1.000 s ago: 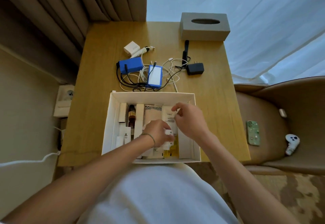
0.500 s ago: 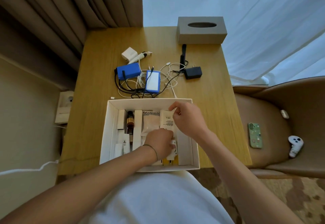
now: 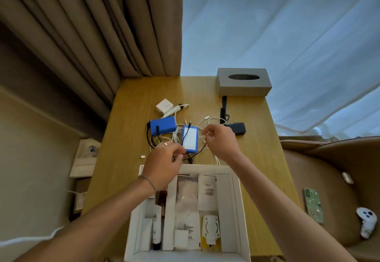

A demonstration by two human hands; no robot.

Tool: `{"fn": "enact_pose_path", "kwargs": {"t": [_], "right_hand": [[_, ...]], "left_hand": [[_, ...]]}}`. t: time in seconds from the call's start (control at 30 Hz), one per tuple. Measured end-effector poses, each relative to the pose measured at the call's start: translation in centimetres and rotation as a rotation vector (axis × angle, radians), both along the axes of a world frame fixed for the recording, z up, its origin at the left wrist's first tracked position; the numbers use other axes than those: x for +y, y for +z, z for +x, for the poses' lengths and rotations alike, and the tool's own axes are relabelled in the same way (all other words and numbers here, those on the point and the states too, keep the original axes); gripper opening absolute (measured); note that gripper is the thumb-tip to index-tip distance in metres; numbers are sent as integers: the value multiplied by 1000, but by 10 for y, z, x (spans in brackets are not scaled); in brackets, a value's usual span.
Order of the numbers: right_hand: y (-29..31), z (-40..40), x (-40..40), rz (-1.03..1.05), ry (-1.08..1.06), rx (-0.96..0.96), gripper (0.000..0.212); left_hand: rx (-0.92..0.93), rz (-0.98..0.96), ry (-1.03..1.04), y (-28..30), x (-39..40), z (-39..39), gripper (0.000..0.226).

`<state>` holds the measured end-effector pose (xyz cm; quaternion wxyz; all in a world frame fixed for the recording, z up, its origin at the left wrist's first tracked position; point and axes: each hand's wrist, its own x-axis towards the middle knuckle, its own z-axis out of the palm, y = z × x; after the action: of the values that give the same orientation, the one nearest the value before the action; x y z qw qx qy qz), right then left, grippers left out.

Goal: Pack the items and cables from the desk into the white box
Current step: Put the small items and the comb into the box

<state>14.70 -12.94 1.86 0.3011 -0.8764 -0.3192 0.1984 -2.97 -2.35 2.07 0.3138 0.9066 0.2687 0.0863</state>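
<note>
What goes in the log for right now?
left hand: pinches black cable | right hand: pinches white cable | white box: partly packed

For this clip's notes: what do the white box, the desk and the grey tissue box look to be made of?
White box: likely matte paperboard; thin, straight walls and dividers, no gloss.
Desk: wood or a wood-look laminate; warm yellow surface with fine straight grain and a soft sheen.
Grey tissue box: unclear, perhaps felt, fabric-covered or matte plastic; flat, dull grey, no reflections.

Print marks a white packet [image 3: 207, 193] inside the white box [image 3: 236, 210], too blurred to read.
</note>
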Motion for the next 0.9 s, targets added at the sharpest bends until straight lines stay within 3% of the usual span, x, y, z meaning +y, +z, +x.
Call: {"fn": "enact_pose_path", "kwargs": {"t": [0.37,0.6,0.9], "right_hand": [[-45,136,68,-311,-226,-66,18],[-88,169,88,-484,-289,-79,26],[-115,175,106,-418,-223,36,21]], "left_hand": [[67,-63,127,-22,89,42,18],[77,-67,132,-37,128,57,21],[177,-82,167,-58,169,76,16]]}}
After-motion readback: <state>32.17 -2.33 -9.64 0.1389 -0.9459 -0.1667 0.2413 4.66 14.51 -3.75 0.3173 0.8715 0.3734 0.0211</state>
